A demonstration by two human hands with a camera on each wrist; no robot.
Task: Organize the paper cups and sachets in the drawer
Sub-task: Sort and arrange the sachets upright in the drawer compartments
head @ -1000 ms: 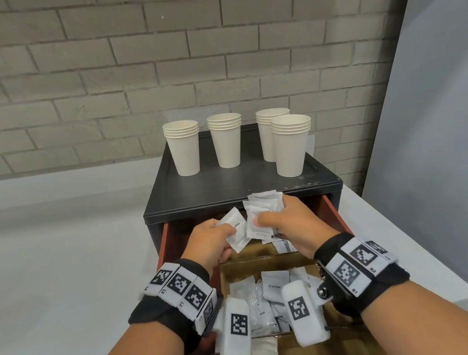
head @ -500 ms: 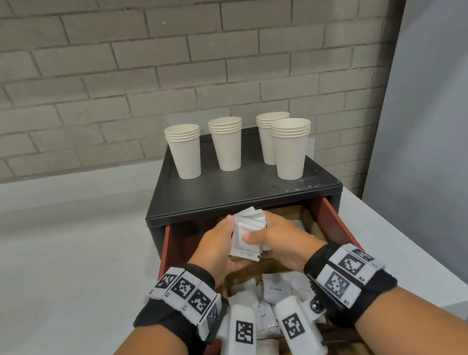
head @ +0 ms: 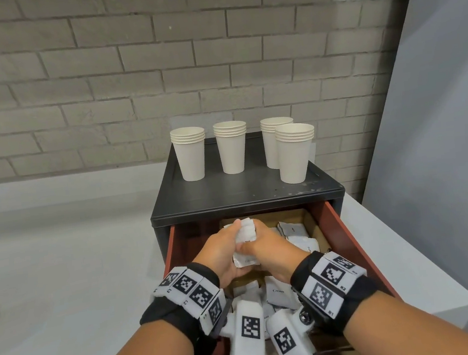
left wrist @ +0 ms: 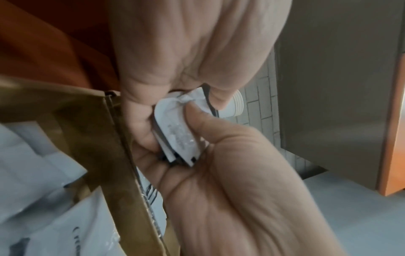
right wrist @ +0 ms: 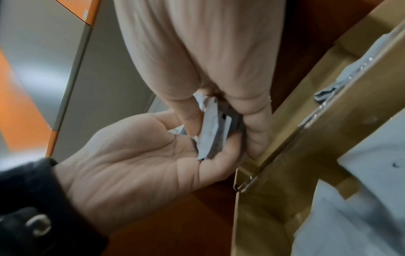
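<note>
Brick wall (head: 154, 69), grey, runs behind everything; plain grey panel (head: 441, 122) stands at right. White counter (head: 49, 288) spans the lower part of the head view and carries a black cabinet (head: 243, 193) set against the wall. Red-brown drawer (head: 351, 251) is pulled out of the cabinet front, toward the camera. Cardboard box (head: 311, 227) sits inside the drawer, divided by a cardboard wall; loose white sachets (head: 295, 230) lie in the far compartment, more, one printed "Cream" (head: 279, 291), in the near one. Four stacks of paper cups (head: 190, 156) stand upright on the cabinet top: three in a back row, the fourth just in front of the right one. Both wrists wear black bands with coded tags and white camera pods. Left hand (head: 221, 255) and right hand (head: 268, 247) meet above the drawer's far part, touching. Bundle of sachets (head: 246, 236) is held upright between them. Left fingers (left wrist: 195, 114) curl round it, thumb pressing its flat face; right fingers (right wrist: 192, 119) curl down over the bundle's top edge, pinching the stack from both sides. Bundle's lower end rests on the left palm.
</note>
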